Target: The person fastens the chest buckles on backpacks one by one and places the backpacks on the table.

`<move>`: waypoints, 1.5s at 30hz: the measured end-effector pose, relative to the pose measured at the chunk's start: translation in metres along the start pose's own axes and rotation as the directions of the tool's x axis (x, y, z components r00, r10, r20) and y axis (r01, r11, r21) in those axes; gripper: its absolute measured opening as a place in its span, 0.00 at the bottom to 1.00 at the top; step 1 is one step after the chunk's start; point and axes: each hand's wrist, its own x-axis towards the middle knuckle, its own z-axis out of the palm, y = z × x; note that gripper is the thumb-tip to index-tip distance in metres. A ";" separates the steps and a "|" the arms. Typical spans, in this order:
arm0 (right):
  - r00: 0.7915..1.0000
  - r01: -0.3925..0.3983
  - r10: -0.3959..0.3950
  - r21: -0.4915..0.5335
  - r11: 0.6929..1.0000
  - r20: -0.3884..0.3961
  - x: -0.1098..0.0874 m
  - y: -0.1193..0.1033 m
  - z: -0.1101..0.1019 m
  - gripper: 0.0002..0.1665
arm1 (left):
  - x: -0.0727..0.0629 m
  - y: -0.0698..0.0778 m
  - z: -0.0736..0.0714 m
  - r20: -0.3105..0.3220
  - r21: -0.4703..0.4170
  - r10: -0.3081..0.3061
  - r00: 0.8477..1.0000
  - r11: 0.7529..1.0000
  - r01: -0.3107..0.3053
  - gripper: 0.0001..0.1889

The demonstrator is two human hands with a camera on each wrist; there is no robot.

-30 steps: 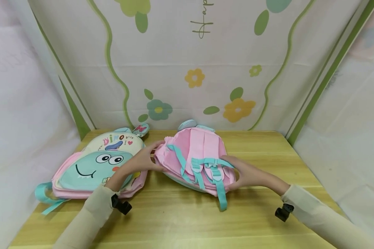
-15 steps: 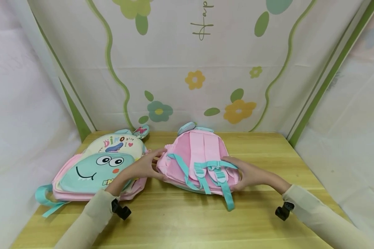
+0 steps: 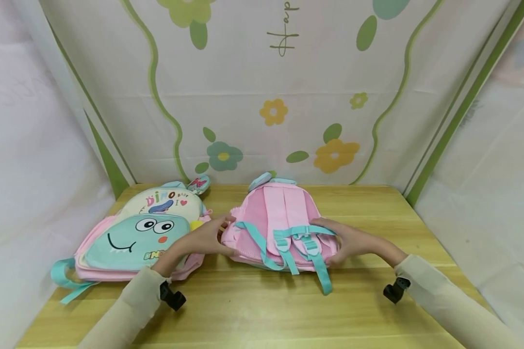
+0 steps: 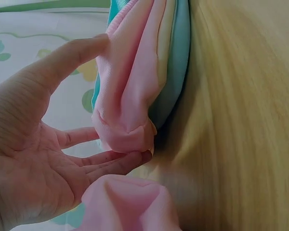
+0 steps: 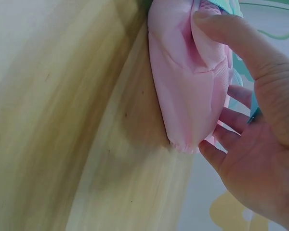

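A pink child's backpack (image 3: 284, 218) lies on the table with its straps up and its teal webbing hanging toward the front. My left hand (image 3: 207, 236) grips its left side; in the left wrist view the thumb presses the pink fabric (image 4: 125, 72) and the fingertips touch the lower corner. From the right, my right hand (image 3: 347, 242) holds the other side, its thumb on the pink side pocket (image 5: 188, 72) and its fingers along the edge. Left of it, a second backpack (image 3: 139, 242) with a dinosaur face lies front up, close to my left wrist.
The wooden table (image 3: 262, 310) extends in front of both bags. Behind it hangs a white cloth backdrop (image 3: 244, 63) with flowers, and cloth walls stand at left and right. A teal strap (image 3: 63, 274) sticks out from the dinosaur backpack's lower left.
The pink backpack has shifted a little to the right and settled flatter on the table. Both hands have moved slightly with it, keeping their hold. The dinosaur backpack stays in place.
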 end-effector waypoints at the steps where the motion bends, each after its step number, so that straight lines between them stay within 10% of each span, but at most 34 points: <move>1: 1.000 -0.001 0.000 0.004 1.000 0.003 0.000 0.001 -0.001 0.65 | 0.000 0.001 0.001 0.002 0.003 -0.007 1.000 1.000 0.007 0.49; 27: 0.985 -0.117 0.106 0.070 0.991 0.135 -0.032 0.028 -0.031 0.67 | 0.028 0.024 0.049 -0.027 -0.008 0.044 0.999 0.999 -0.045 0.48; 45: 0.970 -0.180 0.160 0.094 0.979 0.183 -0.035 0.030 -0.045 0.68 | 0.037 0.038 0.052 -0.063 -0.009 0.021 0.998 1.000 -0.022 0.52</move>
